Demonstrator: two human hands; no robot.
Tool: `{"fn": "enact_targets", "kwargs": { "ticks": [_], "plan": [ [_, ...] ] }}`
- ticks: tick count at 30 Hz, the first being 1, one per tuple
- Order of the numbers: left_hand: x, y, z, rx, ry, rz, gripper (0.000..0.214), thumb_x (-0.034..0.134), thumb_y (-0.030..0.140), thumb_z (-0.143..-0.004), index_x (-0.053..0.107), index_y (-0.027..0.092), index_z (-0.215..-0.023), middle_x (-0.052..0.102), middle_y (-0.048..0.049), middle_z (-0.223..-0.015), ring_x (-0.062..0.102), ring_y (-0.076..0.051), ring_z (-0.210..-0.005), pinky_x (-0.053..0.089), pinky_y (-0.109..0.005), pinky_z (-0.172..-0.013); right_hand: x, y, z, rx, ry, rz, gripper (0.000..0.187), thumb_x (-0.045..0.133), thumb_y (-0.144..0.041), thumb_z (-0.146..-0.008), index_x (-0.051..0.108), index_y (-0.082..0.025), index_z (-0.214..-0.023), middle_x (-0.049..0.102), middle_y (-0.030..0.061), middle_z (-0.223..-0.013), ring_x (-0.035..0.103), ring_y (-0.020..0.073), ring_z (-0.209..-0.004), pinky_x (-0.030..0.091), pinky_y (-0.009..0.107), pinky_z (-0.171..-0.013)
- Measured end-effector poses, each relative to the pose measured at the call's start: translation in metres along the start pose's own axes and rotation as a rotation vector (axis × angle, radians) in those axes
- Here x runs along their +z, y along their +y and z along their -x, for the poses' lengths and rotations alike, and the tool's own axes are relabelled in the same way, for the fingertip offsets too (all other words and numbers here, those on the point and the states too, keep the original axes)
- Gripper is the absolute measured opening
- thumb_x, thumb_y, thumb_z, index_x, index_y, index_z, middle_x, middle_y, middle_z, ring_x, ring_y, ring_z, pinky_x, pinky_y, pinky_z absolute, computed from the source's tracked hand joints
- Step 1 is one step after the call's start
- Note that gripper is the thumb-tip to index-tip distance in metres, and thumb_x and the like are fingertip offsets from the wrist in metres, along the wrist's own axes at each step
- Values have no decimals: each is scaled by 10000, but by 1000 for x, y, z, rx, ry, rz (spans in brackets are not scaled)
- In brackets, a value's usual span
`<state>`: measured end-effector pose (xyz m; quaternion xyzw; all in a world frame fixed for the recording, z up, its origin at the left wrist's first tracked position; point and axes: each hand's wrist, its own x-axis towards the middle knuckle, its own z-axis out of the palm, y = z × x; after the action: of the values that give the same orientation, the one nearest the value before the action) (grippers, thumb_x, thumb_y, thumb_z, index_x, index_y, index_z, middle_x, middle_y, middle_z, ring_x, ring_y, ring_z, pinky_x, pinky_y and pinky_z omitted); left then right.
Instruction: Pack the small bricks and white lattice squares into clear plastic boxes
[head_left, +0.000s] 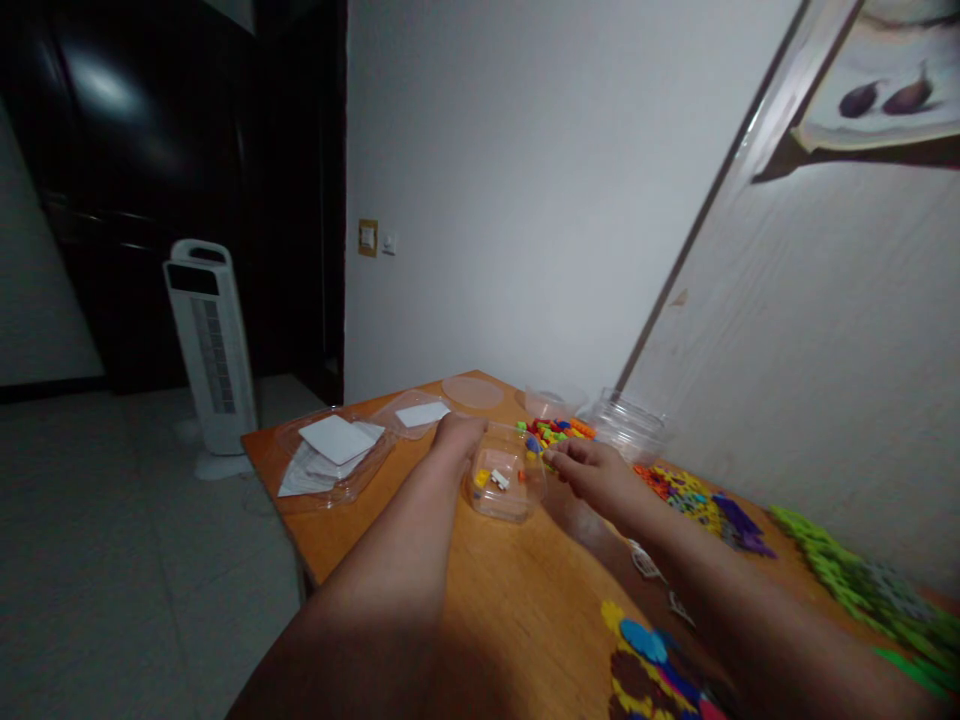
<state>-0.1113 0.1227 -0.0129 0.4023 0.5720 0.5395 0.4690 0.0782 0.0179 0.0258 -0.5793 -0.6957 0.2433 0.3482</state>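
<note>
A clear plastic box (508,512) stands on the table with a few small building bricks inside, among them a white brick (499,480) and a yellow brick (481,479). My left hand (460,436) grips the box at its far left rim, its fingertips largely hidden. On the box's right side my right hand (589,468) is closed in a pinch, thumb and fingertips together. What sits between those fingertips is too small to make out. Just beyond that hand lies a heap of colourful building bricks (553,432) in red, green, blue, yellow and orange.
Papers (337,445) rest on clear lids at the table's left edge. Stacked clear containers (628,425) stand by the wall. Rightward lie yellow and purple pieces (697,505) and green pieces (840,570). Coloured discs (643,642) are near the front. A white tower fan (214,350) stands on the floor.
</note>
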Motion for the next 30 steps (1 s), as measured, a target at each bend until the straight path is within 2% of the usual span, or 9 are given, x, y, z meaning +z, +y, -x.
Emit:
{"fn": "enact_targets", "kwargs": {
  "ticks": [2,4,8,12,18,21,23,27,30],
  "plan": [
    [-1,1,1,8,-11,-18,114,666,75,-554,577,140,-581,556,-7,-515,583,-152,-491,421,-225,-459,0,-8,0,-3,-18,-25,373,550,-550,-820,578,-192,-718,483,-45,-600,389,98,-528,286,232,-500],
    [-2,1,2,12,-18,-32,114,668,82,-557,575,143,-581,548,-3,-501,580,-149,-492,418,-217,-460,-8,-1,-2,24,45,-26,345,559,-523,-813,575,-192,-717,494,-42,-596,389,96,-518,288,232,-494],
    [-2,3,3,12,-18,-32,105,660,91,-562,577,147,-592,546,-4,-495,583,-149,-491,421,-215,-462,-40,40,-9,168,161,146,189,553,-373,-821,588,-196,-767,545,-26,-590,459,115,-521,309,236,-497],
    [-1,5,6,10,-20,-13,101,646,94,-559,581,150,-611,560,-5,-515,577,-151,-476,423,-225,-449,-58,80,-6,226,75,542,147,571,-266,-806,637,-172,-714,638,24,-641,543,140,-591,323,251,-542],
    [0,4,5,14,-29,-1,107,629,86,-559,576,153,-623,566,-7,-517,594,-157,-490,433,-225,-457,-50,95,3,197,-25,654,102,618,-234,-778,685,-176,-728,696,50,-747,604,160,-695,356,251,-603],
    [0,1,2,17,-23,-15,103,643,101,-565,569,154,-612,572,-13,-519,602,-161,-502,433,-226,-464,-44,88,2,205,8,587,88,630,-222,-750,638,-179,-674,635,20,-656,553,139,-622,330,246,-564],
    [0,-1,0,21,-19,-23,109,660,105,-564,575,151,-614,585,-20,-530,614,-163,-526,438,-222,-477,-38,75,0,213,40,412,163,622,-278,-767,578,-187,-639,556,-13,-574,492,117,-543,308,241,-521],
    [0,-3,-2,30,-20,-29,110,670,107,-562,601,147,-637,594,-16,-546,616,-160,-534,437,-218,-479,-20,27,-1,128,61,-76,273,621,-421,-782,518,-197,-664,507,-44,-569,430,88,-494,303,219,-479],
    [-1,-2,-2,32,-17,-38,102,664,107,-561,607,149,-635,593,-13,-548,613,-156,-533,428,-213,-472,-11,-4,-3,73,-8,-254,309,660,-471,-759,538,-191,-712,537,-38,-590,454,87,-514,312,207,-479]
  ]
}}
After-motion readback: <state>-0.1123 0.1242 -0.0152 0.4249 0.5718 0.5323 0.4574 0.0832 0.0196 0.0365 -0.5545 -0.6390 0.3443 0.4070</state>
